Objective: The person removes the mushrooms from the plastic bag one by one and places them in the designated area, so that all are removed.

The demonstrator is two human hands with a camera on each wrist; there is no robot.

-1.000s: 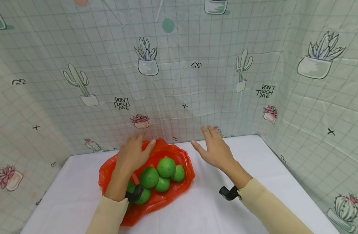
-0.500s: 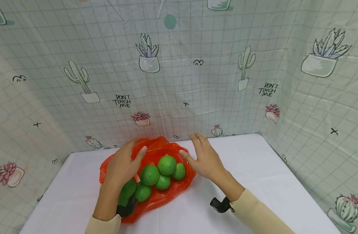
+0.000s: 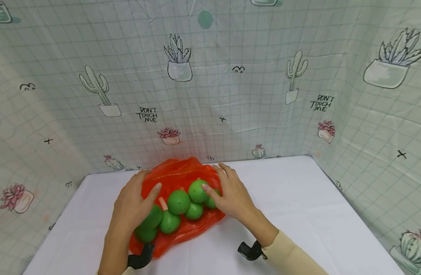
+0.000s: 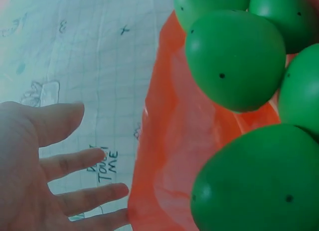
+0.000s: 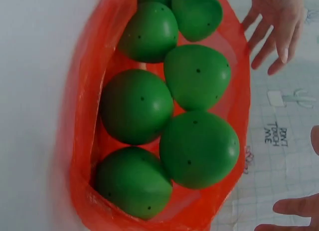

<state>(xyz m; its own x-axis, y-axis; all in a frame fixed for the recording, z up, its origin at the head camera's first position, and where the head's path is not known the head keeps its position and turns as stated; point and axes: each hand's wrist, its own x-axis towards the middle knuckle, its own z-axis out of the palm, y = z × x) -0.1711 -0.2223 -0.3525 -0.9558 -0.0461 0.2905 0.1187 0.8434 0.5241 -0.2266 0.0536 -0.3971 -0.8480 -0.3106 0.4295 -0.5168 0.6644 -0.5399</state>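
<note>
A red plastic bag (image 3: pixel 176 170) lies with its mouth spread wide, holding several green, roundish fruit-like pieces (image 3: pixel 178 202) dotted with black specks. Above the bag's left side is my left hand (image 3: pixel 129 204), fingers straight and thumb apart; its forearm covers part of the bag's left edge. The left wrist view shows that hand (image 4: pixel 30 176) beside the red plastic, nothing in its grasp. My right hand (image 3: pixel 236 194) reaches over the bag's right rim, its thumb overlapping a green piece in the head view. Fingers of the right hand (image 5: pixel 299 208) look extended in the right wrist view.
A white cloth (image 3: pixel 282 214) covers the table. Behind and at the sides hangs a gridded curtain (image 3: pixel 210 95) printed with potted cacti. A black wrist camera (image 3: pixel 249 251) is strapped to the right wrist, another (image 3: pixel 141 258) to the left.
My right hand has moved left from beside the bag to over its right rim. My left hand has drawn back and left, uncovering more green pieces. The bag stays in place.
</note>
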